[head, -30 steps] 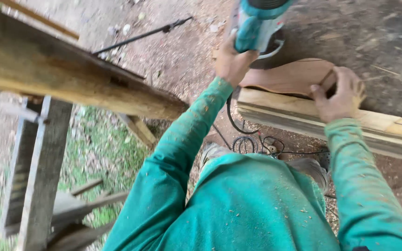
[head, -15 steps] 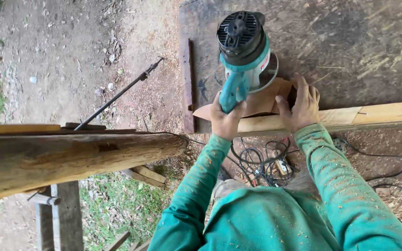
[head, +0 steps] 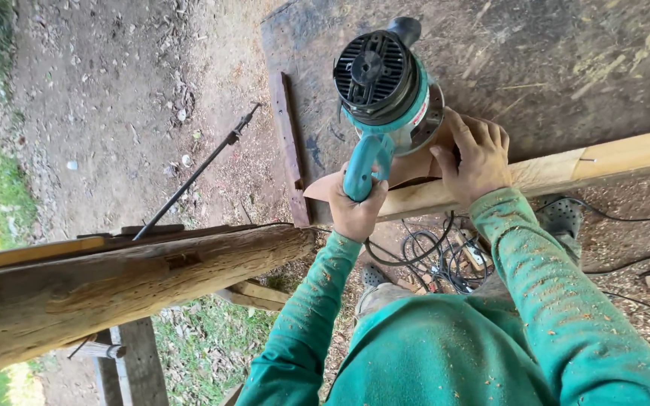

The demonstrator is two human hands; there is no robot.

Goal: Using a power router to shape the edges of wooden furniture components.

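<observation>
Looking down from the head camera, the router (head: 387,86) is a teal power tool with a black vented cap on top and a shiny round base, sitting on a thin curved wood piece (head: 408,171) that lies on the long pale board (head: 603,162), right about the middle of the picture. That board runs off to the right edge and ends near the left hand, so the near edge of it is right under both wrists. Beyond the router there's a big dark panel (head: 551,60) dusted with shavings, plenty of open surface there, and a narrow dark strip (head: 289,150) lies just left of the tool. Farther left, a rough old beam (head: 129,289) cuts across and crowds the lower left, with a thin metal rod (head: 197,173) lying over bare dirt. The left hand (head: 356,210) is wrapped tight around the router's teal handle, arm stretched up in a green sawdusty sleeve. The right hand (head: 475,158) presses flat with fingers spread on the curved wood piece beside the router's base, not closed around anything. A tangle of black cable (head: 423,252) sits below the board.
</observation>
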